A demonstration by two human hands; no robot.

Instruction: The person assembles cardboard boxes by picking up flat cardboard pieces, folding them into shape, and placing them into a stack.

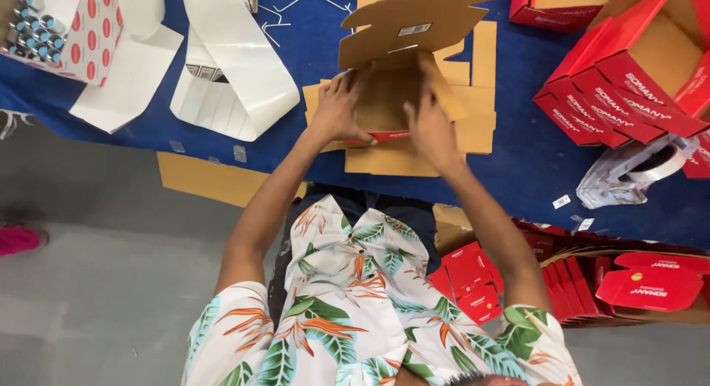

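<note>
At the bottom of the frame we see our floral short-sleeved shirt (355, 312), and to its lower right a batch of flat red cardboard blanks (592, 282) standing in a carton, too many to count. Further up, at centre frame, our left hand (336, 109) and right hand (431, 131) both grasp the half-folded brown-and-red cardboard box (396, 97), the left gripping its left wall, the right pressing the right wall with fingers curled over the edge. The box sits on a small stack of flat brown cardboard sheets (473, 127) on the blue-covered table (518, 164). We judge the box light, thin and easily creased, stiff only along its scored folds, so it is best held at the side walls near the corners. At right lies one tape dispenser with a white roll (636, 171); beyond it, four or five assembled red boxes (629, 83). At upper left, white label backing strips (222, 75) and one patterned carton of small metal parts (59, 31).
</note>
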